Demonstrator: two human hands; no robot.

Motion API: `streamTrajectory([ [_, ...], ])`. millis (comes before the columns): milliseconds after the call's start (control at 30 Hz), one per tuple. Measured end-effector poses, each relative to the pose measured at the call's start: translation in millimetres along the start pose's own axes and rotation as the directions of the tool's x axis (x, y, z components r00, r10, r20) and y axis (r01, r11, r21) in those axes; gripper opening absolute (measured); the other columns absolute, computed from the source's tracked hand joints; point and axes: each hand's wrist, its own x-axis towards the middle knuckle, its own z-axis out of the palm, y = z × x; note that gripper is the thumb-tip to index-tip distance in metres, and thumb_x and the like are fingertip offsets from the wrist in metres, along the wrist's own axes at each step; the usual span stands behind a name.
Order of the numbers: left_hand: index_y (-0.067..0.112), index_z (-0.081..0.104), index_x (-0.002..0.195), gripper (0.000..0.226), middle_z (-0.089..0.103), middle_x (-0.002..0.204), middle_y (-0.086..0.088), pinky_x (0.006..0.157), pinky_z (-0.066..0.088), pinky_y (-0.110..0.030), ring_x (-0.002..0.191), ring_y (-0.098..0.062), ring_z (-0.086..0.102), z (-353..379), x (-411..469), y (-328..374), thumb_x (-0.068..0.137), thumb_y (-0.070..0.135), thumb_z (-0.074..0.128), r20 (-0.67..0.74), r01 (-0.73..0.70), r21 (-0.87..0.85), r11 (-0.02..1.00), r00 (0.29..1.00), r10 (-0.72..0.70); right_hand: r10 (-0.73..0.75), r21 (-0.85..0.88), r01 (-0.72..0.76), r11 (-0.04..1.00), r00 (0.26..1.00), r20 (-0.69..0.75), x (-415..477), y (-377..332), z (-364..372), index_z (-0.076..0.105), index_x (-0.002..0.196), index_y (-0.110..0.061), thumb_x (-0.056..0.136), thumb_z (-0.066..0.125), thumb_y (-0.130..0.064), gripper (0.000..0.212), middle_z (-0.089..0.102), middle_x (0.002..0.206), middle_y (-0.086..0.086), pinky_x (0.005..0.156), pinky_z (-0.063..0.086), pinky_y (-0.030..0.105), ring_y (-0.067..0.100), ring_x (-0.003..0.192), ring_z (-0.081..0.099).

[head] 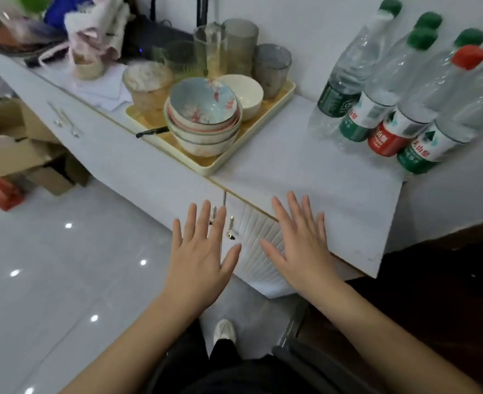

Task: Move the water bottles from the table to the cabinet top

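Several clear water bottles [399,89] with green caps, and one with a red cap [422,109], stand upright in a cluster at the right end of the white cabinet top [305,172], close to the wall. My left hand [203,251] hovers flat with fingers spread in front of the cabinet doors, holding nothing. My right hand [300,240] is also spread and empty, its fingertips over the cabinet's front edge. Both hands are well short of the bottles.
A yellow tray [206,163] on the cabinet carries stacked bowls [203,120], a white bowl and several glasses [234,46]. Cloths and clutter lie at the far left. Cardboard boxes [21,155] sit on the tiled floor. A dark surface lies at the right.
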Motion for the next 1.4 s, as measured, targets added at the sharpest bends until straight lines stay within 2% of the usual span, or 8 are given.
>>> streamTrajectory([
  [133,0.023,0.008,0.156,0.080,0.003,0.163,-0.006,0.120,-0.003,-0.047,0.150,-0.026,-0.007,14,-49,-20,0.087,0.064,0.007,0.040,0.215,-0.053,0.975,0.976,-0.213,-0.231,-0.027,0.234,0.972,0.969,0.087,-7,-23,23,-0.002,0.154,-0.031,0.089,0.018,-0.063,0.075,-0.008,0.165,0.005,0.117,-0.015,0.047,0.026,0.150,-0.015],
  [300,0.023,0.008,0.155,0.082,0.002,0.163,-0.006,0.119,-0.005,-0.046,0.150,-0.026,-0.008,35,-102,-38,0.084,0.064,0.004,0.070,0.451,-0.115,0.885,0.893,-0.445,-0.408,-0.089,0.434,0.896,0.887,0.217,-8,-55,51,0.005,0.156,-0.025,0.095,0.027,-0.057,0.072,-0.006,0.164,0.009,0.118,-0.014,0.047,0.030,0.150,-0.016],
  [400,0.021,0.012,0.155,0.081,0.005,0.163,-0.008,0.118,-0.004,-0.048,0.150,-0.029,-0.004,45,-132,-45,0.086,0.063,0.007,0.053,0.568,-0.136,0.812,0.822,-0.566,-0.507,-0.120,0.565,0.817,0.801,0.320,-10,-79,69,0.004,0.157,-0.024,0.097,0.037,-0.053,0.074,-0.008,0.164,0.010,0.117,-0.013,0.050,0.031,0.149,-0.016],
  [633,0.019,0.017,0.154,0.079,0.012,0.161,-0.013,0.118,0.002,-0.052,0.149,-0.035,0.005,65,-212,-55,0.088,0.062,0.010,0.055,0.784,-0.140,0.604,0.616,-0.786,-0.683,-0.108,0.801,0.589,0.565,0.462,-31,-143,107,0.004,0.157,-0.025,0.095,0.035,-0.056,0.076,-0.006,0.164,0.009,0.117,-0.012,0.051,0.030,0.150,-0.014],
  [733,0.017,0.022,0.153,0.079,0.018,0.160,-0.015,0.117,0.006,-0.055,0.148,-0.037,0.010,67,-247,-60,0.088,0.061,0.013,0.064,0.838,-0.165,0.521,0.536,-0.842,-0.721,-0.111,0.853,0.509,0.493,0.487,-48,-170,120,0.007,0.157,-0.025,0.096,0.040,-0.055,0.076,-0.003,0.164,0.010,0.119,-0.007,0.054,0.032,0.151,-0.010],
  [1000,0.022,0.005,0.155,0.088,0.002,0.163,-0.010,0.118,-0.002,-0.054,0.149,-0.031,-0.002,63,-354,-83,0.078,0.064,-0.005,0.113,0.938,-0.174,0.301,0.323,-0.940,-0.769,-0.060,0.931,0.359,0.332,0.546,-125,-242,155,0.003,0.156,-0.026,0.096,0.039,-0.056,0.077,-0.002,0.164,0.011,0.120,-0.004,0.056,0.033,0.151,-0.010],
  [1200,0.021,0.000,0.155,0.074,0.001,0.163,-0.012,0.116,-0.004,-0.056,0.149,-0.033,-0.002,65,-419,-103,0.094,0.062,0.012,0.122,0.978,-0.197,0.062,0.087,-0.989,-0.779,-0.002,0.964,0.266,0.216,0.589,-182,-301,180,-0.002,0.156,-0.026,0.098,0.036,-0.056,0.076,-0.009,0.164,0.009,0.120,-0.007,0.054,0.032,0.150,-0.015],
  [1400,0.019,0.000,0.155,0.073,-0.001,0.163,-0.012,0.116,-0.005,-0.058,0.149,-0.032,-0.005,60,-465,-124,0.097,0.058,0.023,0.133,0.941,-0.283,-0.183,-0.150,-0.980,-0.789,0.060,0.993,0.098,0.041,0.613,-219,-368,205,-0.004,0.156,-0.027,0.098,0.032,-0.058,0.075,-0.010,0.164,0.008,0.120,-0.005,0.055,0.031,0.149,-0.017],
])
